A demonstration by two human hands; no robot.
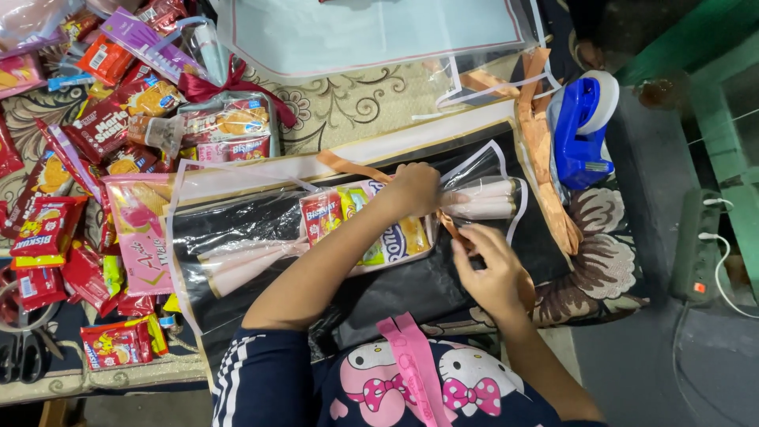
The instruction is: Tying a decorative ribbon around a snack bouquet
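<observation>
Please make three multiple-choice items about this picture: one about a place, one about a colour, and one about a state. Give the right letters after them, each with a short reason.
1. Where is the tape dispenser?
A. Beyond the right hand, by the gathered end of the wrapped bundle
B. Among the snack packets
C. On the person's lap

2. What colour is the ribbon lying beside the dispenser?
A. Green
B. Orange
C. White

3. What is the left hand doing?
A. Resting flat on the floor
B. Holding scissors
C. Gripping the bundle at its gathered neck

Answers: 1 A, the blue dispenser stands on the patterned mat past the bundle's end. 2 B, the strip folds in an orange band along the wrap's edge. 3 C, the fingers close around the pinched wrapping while the right hand works just beside it.
</observation>
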